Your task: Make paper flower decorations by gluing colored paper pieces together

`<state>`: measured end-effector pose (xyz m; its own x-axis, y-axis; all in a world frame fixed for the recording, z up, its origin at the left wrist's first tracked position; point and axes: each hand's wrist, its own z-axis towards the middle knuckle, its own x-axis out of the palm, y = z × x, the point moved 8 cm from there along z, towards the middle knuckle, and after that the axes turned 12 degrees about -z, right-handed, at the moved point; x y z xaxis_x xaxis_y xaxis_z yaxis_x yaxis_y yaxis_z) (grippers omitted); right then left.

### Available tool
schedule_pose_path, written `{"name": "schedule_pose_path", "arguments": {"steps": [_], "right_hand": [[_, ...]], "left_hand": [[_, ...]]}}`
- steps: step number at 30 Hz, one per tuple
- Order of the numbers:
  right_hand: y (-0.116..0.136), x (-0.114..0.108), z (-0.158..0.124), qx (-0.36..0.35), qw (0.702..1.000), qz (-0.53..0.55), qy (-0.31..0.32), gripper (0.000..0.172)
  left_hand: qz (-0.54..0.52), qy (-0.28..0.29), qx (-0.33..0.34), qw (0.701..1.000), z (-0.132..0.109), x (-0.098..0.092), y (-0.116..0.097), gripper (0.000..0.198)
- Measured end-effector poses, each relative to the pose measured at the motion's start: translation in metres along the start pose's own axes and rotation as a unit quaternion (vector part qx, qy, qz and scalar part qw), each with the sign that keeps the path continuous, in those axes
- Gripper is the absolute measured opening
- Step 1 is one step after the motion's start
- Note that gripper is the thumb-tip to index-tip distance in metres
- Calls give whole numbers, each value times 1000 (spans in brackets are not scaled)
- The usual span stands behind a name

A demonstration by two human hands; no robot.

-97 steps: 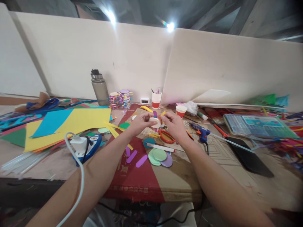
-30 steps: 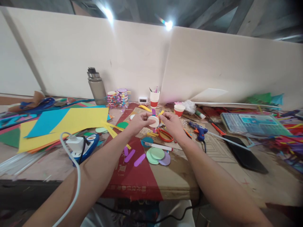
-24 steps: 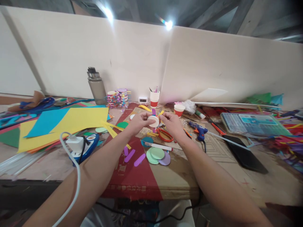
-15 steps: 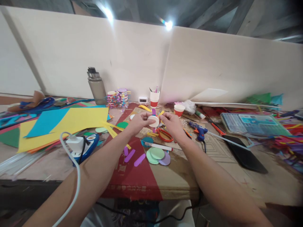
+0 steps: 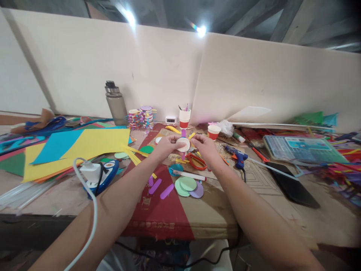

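white disc (image 5: 184,145): matt, paper-like | yellow sheet (image 5: 96,145): smooth matt card | bottle (image 5: 115,107): dull grey body, metal-looking cap | glue gun (image 5: 239,160): blue plastic, slight gloss | storage box (image 5: 304,148): clear glossy plastic | table (image 5: 214,210): rough matt brown board

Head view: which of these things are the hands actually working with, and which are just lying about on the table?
In use: left hand and right hand, both pinching the white disc, which has coloured strips sticking out around it.
Lying about: glue gun, water bottle, yellow paper, cut paper circles, marker pen, red-and-white cup.
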<state>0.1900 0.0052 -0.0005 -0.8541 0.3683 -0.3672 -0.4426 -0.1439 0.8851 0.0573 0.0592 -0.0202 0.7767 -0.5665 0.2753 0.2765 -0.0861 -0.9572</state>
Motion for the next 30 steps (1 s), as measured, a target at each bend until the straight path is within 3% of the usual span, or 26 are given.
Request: {"name": "schedule_pose_path", "arguments": {"steps": [3,12,30], "right_hand": [[-7,2,0,29,999,27,3,27],[-11,5,1,22,1000,-1,16,28],[-12,5,2,11,1000,-16,11,27]], "left_hand": [[-5,-10,-16,1000,2,-4,6,44],[2,-2,-29,1000,0,2,8,36],[10,-11,-25,1000,0,0,8,46]]}}
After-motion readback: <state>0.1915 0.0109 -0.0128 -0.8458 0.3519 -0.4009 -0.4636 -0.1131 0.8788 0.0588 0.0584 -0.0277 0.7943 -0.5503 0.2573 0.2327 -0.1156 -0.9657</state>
